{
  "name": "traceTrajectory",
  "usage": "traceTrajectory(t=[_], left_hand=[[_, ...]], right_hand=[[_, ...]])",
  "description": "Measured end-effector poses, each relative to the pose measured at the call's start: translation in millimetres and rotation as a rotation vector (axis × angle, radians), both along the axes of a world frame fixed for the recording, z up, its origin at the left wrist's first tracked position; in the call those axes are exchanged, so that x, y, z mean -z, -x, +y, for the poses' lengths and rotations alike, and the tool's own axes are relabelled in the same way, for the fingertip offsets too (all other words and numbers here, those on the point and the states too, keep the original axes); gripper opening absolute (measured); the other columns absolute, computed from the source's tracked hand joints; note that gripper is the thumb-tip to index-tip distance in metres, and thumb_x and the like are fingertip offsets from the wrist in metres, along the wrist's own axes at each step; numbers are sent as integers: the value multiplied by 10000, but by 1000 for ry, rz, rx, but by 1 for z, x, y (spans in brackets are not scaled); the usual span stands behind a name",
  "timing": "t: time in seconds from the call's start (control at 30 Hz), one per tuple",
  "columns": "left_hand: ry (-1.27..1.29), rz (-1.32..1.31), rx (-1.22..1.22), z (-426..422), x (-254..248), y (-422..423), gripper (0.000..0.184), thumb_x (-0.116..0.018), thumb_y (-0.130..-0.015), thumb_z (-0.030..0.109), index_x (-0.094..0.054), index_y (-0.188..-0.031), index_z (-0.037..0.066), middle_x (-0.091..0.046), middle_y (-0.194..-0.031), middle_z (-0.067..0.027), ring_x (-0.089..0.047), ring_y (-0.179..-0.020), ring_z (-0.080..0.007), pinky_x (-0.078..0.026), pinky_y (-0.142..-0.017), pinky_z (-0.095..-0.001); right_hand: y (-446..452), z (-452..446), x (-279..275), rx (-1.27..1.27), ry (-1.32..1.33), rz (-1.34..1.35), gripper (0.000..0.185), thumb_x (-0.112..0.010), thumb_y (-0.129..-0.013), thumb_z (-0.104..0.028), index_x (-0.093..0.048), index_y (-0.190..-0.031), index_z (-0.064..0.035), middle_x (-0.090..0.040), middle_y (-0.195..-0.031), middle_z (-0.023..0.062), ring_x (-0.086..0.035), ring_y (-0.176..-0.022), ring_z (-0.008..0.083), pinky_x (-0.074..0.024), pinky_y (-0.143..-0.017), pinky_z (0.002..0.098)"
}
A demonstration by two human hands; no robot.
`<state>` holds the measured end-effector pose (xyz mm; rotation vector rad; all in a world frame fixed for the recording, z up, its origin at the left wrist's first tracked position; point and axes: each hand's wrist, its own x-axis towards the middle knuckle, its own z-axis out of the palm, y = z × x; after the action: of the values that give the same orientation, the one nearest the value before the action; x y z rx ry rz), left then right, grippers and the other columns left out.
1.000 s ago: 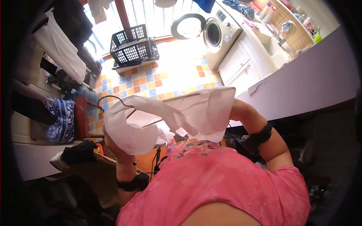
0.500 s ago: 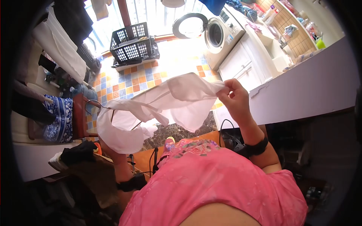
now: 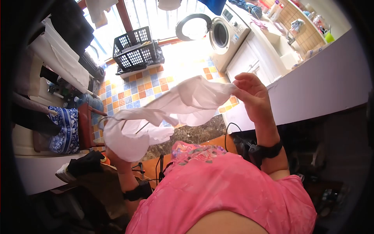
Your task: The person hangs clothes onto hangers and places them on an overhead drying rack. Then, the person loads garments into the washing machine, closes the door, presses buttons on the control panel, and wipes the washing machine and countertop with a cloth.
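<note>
A thin white garment point(image 3: 194, 95) hangs in the air across the middle of the view, stretched between my two hands. My right hand point(image 3: 253, 97) pinches its right end between thumb and index finger, with the other fingers raised and curled. At the lower left, my left hand point(image 3: 116, 156) is under the bunched end of the cloth; its fingers are mostly hidden, but that end is held up there. A hanger point(image 3: 142, 128) shows inside the garment, its curved hook sticking out at the left.
A black plastic crate point(image 3: 134, 52) stands by the window beyond the tiled floor point(image 3: 136, 87). A front-loading washing machine point(image 3: 230, 33) has its round door open. To the right are a sink point(image 3: 286, 54) and a low wall point(image 3: 311, 78); a wooden chair point(image 3: 85, 124) and hanging clothes are left.
My right hand has moved a little right and up, its fingers more extended. The garment's left end has shifted slightly right and down, and the view has moved a little.
</note>
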<state>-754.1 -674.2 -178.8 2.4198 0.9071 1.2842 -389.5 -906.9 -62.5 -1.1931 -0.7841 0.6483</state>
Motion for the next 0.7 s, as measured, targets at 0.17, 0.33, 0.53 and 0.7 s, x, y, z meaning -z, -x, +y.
traceTrajectory(t=[0.17,0.33,0.53,0.7], left_hand=[[314,-219,-45,-2,19,-2,332,-680,-863,66,-588,-1172,-12,-669,-1025,-86,-658,-899,-196,-539,-779,-312],[601,-452,-107,12,59,26,376,-714,-834,133,-600,-1156,-22,-669,-1039,-115,-659,-924,-231,-529,-806,-354],[693,-539,-108,2,51,19,418,-739,-812,177,-604,-1152,-24,-668,-1039,-132,-660,-936,-257,-526,-816,-378],[533,-430,-80,-5,45,10,394,-710,-840,165,-596,-1166,-25,-667,-1047,-122,-658,-936,-239,-531,-813,-364]], right_hand=[[18,0,-7,-14,89,-190,278,-657,-906,-17,-601,-1178,-17,-670,-941,97,-618,-761,100,-498,-659,228],[16,-9,16,-197,55,423,293,-588,-953,-52,-545,-1241,-21,-681,-962,141,-638,-715,115,-481,-574,222],[34,20,18,-259,126,284,288,-570,-969,-105,-547,-1236,1,-674,-912,87,-566,-644,84,-441,-552,213],[24,38,25,-277,487,-105,245,-603,-955,-109,-610,-1168,13,-647,-875,45,-588,-713,85,-464,-593,219]])
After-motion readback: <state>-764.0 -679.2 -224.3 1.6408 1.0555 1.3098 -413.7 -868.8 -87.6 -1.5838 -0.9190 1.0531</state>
